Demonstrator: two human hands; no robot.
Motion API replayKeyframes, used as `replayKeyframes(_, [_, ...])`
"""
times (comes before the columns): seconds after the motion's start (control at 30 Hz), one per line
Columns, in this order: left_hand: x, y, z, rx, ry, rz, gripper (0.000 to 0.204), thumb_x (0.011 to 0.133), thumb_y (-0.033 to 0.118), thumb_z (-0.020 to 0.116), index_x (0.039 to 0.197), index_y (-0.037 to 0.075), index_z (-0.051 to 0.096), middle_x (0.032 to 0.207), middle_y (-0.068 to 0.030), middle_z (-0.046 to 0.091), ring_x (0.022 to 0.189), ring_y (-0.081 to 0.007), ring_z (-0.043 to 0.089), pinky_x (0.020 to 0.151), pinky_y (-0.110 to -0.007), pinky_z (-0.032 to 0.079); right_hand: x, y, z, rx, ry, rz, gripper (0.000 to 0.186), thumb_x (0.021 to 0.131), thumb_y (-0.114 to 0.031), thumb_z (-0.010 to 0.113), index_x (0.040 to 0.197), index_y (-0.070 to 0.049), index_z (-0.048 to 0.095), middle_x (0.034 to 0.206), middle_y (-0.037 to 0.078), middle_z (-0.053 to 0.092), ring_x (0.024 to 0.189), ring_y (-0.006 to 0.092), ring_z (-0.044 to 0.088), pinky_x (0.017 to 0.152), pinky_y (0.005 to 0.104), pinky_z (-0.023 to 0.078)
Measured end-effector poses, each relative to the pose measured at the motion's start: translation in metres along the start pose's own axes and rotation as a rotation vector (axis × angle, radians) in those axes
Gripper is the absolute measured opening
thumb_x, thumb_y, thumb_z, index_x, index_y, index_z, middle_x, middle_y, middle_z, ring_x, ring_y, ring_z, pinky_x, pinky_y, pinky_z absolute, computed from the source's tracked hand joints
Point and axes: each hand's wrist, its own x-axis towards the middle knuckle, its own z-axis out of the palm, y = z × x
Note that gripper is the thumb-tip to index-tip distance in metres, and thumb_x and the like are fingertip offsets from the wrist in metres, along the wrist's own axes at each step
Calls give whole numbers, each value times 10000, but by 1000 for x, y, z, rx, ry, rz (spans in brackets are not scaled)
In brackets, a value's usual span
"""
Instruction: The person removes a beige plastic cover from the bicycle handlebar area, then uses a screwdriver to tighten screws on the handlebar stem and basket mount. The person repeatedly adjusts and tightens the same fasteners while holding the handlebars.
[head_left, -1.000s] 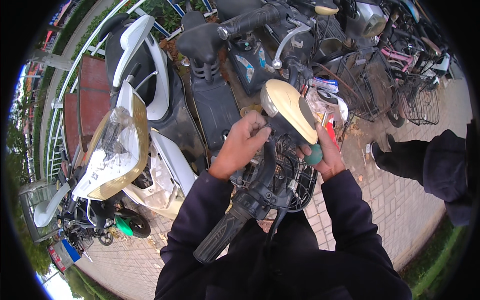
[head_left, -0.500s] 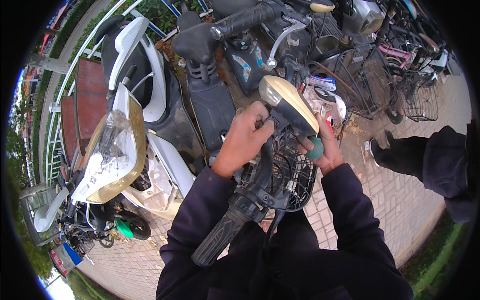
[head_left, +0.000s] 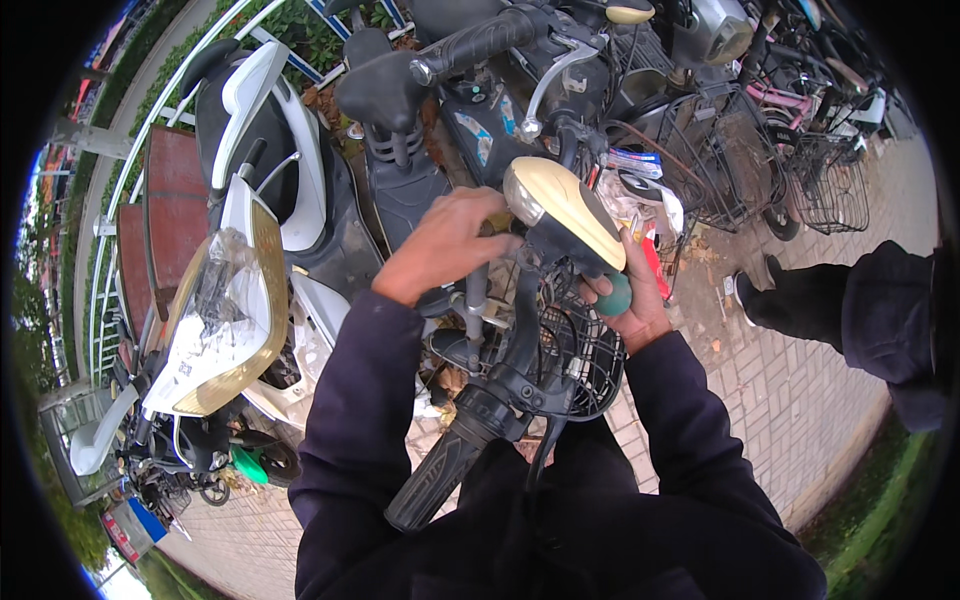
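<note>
One smooth cream and black lamp (head_left: 578,212) with a clear front sat right of the left hand (head_left: 445,240), its thumb and fingers apart. The right hand (head_left: 642,298) held one round green thing (head_left: 615,295).

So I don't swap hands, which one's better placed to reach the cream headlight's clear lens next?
Probably your left hand: it's beside the lens and seems to hold nothing, while your right hand holds a green rounded object near the cream headlight's other end.

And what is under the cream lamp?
Below the lamp: a dark base, the right hand holding a green round thing, a wire basket. What the lamp covers cannot be seen.
</note>
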Motion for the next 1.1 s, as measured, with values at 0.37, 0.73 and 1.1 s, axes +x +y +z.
replayKeyframes(0.37, [22, -8, 32, -487, 15, -300, 273, 890, 23, 712, 1133, -103, 701, 1034, -126, 778, 951, -97, 662, 828, -318, 542, 5, -3, -14, -90, -35, 41, 446, 1060, -443, 559, 1342, -98, 581, 1010, 53, 711, 547, 127, 527, 565, 351, 469])
replayKeyframes(0.73, [31, -20, 20, -387, -109, -135, 323, 861, 68, 737, 1136, -91, 682, 1034, -217, 756, 946, -225, 713, 865, -373, 541, 7, -15, -19, -157, -93, 79, 458, 1060, -450, 554, 1351, -97, 571, 1007, 68, 708, 547, 133, 531, 566, 355, 462])
replayKeyframes(1.1, [29, -6, 19, -315, -85, -88, 352, 825, 69, 773, 1135, -75, 688, 1051, -246, 743, 993, -295, 735, 876, -383, 546, 10, -4, -47, -84, -112, 55, 549, 1063, -501, 505, 1401, -69, 531, 1031, 89, 723, 499, 126, 527, 537, 354, 466])
